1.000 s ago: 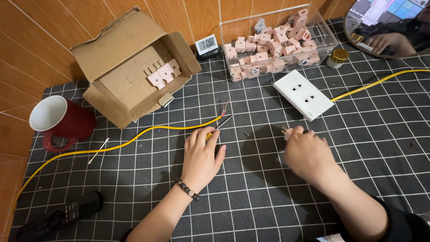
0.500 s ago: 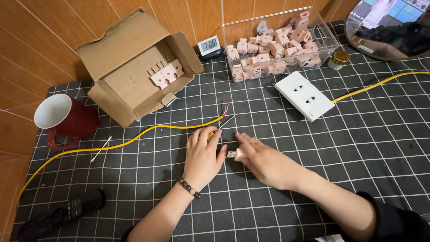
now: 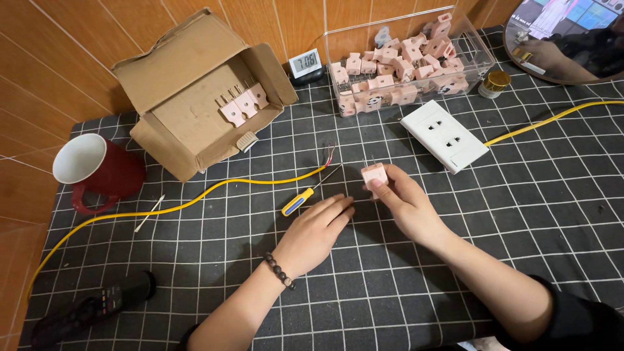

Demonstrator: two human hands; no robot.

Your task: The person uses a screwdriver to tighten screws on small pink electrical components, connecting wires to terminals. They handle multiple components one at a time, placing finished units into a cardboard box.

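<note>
Right hand [image 3: 406, 201] is pinching a pink plug [image 3: 375, 175] in its fingers beside the screwdriver [image 3: 311, 192]; left hand [image 3: 315, 231] is resting flat, empty; a slipping pinch could be dropping the plug.

View: a single head-worn camera, no second view to share the scene with.
Position: above the near edge of the tabletop [image 3: 195, 260], over the person's own forearms.
Direction: looks steeply down and forward, toward the wooden wall [image 3: 78, 58] at the far edge.
Nearness: close; the left hand [image 3: 315, 234] and right hand [image 3: 406, 205] sit around mid-frame, arms entering from the bottom.
Coverage: nearly the full width of the gridded mat [image 3: 559, 214], from the red mug [image 3: 97, 170] at left to the round mirror [image 3: 572, 39] at the top right corner.
</note>
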